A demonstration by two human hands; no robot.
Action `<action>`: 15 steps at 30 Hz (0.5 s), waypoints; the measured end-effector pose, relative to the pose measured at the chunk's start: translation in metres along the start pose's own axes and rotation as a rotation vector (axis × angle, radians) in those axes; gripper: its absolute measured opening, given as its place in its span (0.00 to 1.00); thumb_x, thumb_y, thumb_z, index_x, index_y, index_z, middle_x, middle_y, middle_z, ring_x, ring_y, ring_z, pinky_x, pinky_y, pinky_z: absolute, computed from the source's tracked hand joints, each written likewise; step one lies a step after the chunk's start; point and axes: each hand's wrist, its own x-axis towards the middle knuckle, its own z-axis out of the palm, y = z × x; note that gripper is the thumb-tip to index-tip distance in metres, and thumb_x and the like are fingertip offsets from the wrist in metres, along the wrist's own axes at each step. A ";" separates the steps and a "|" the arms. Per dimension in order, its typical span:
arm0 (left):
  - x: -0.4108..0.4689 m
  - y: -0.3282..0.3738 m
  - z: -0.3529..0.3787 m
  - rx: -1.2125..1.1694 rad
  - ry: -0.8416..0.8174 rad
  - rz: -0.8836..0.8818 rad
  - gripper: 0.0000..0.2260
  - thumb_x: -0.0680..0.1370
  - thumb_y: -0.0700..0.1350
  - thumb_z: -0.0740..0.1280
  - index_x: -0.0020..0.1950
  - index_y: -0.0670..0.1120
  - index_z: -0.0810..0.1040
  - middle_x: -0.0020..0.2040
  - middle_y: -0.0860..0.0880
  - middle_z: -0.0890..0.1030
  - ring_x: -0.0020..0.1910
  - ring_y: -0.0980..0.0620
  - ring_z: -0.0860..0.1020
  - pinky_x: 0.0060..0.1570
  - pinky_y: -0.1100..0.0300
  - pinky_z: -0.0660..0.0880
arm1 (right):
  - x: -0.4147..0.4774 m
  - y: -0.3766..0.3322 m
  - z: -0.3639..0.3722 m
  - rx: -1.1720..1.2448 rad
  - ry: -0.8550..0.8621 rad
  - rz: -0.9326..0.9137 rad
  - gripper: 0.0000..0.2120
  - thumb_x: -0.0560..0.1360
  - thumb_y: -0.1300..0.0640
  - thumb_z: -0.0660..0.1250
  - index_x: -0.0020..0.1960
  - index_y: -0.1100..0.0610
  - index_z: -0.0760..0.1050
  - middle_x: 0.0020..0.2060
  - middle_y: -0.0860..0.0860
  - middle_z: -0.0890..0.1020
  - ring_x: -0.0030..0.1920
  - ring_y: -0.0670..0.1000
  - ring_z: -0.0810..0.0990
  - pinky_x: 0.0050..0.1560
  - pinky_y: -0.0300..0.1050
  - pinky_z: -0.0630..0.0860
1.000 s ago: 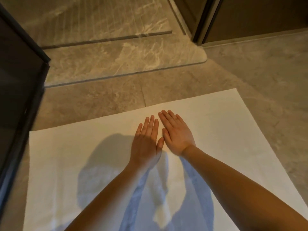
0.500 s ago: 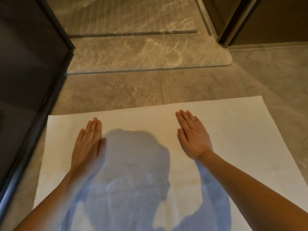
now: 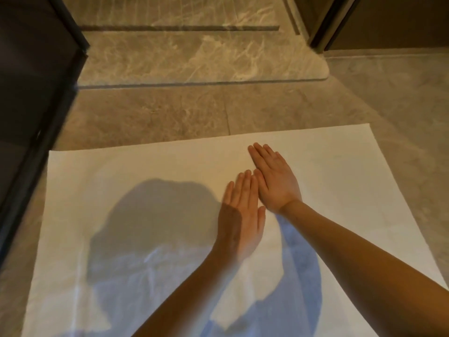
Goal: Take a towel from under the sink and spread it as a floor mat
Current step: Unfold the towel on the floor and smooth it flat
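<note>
A white towel (image 3: 116, 171) lies spread flat on the marble floor and fills the lower part of the view. My left hand (image 3: 240, 215) rests palm down on it near the middle, fingers straight and together. My right hand (image 3: 274, 178) lies flat on the towel just beyond and to the right, its thumb side touching the left fingertips. Neither hand holds anything. A shadow of my head and arms falls across the towel's left and lower part.
A dark glass panel with a black frame (image 3: 36, 113) stands along the left edge of the towel. A raised marble threshold (image 3: 194, 62) lies ahead. A dark doorframe (image 3: 323, 25) stands at the far right. Bare floor (image 3: 401, 117) runs right of the towel.
My left hand has slid from the towel's left side back to the middle, beside my right hand. The right hand stays flat at about the same place on the towel.
</note>
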 end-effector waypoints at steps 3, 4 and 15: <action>-0.009 -0.011 0.003 0.026 -0.014 -0.002 0.26 0.82 0.49 0.53 0.77 0.39 0.59 0.78 0.41 0.58 0.78 0.44 0.56 0.75 0.46 0.55 | 0.000 -0.002 -0.001 0.010 0.014 0.005 0.26 0.81 0.52 0.47 0.79 0.51 0.53 0.78 0.48 0.57 0.78 0.48 0.51 0.77 0.46 0.47; -0.011 -0.021 0.001 0.058 -0.017 -0.009 0.26 0.82 0.50 0.53 0.78 0.39 0.57 0.78 0.41 0.57 0.78 0.44 0.54 0.75 0.47 0.54 | 0.000 -0.002 -0.002 0.010 0.016 0.004 0.25 0.82 0.53 0.48 0.79 0.52 0.54 0.78 0.48 0.57 0.78 0.49 0.51 0.77 0.46 0.48; -0.058 -0.105 -0.030 0.177 -0.017 -0.161 0.28 0.82 0.51 0.45 0.78 0.38 0.53 0.79 0.41 0.54 0.78 0.44 0.55 0.76 0.47 0.53 | -0.001 -0.003 -0.004 -0.001 0.001 -0.001 0.25 0.82 0.55 0.50 0.79 0.54 0.54 0.78 0.51 0.57 0.78 0.51 0.52 0.77 0.47 0.47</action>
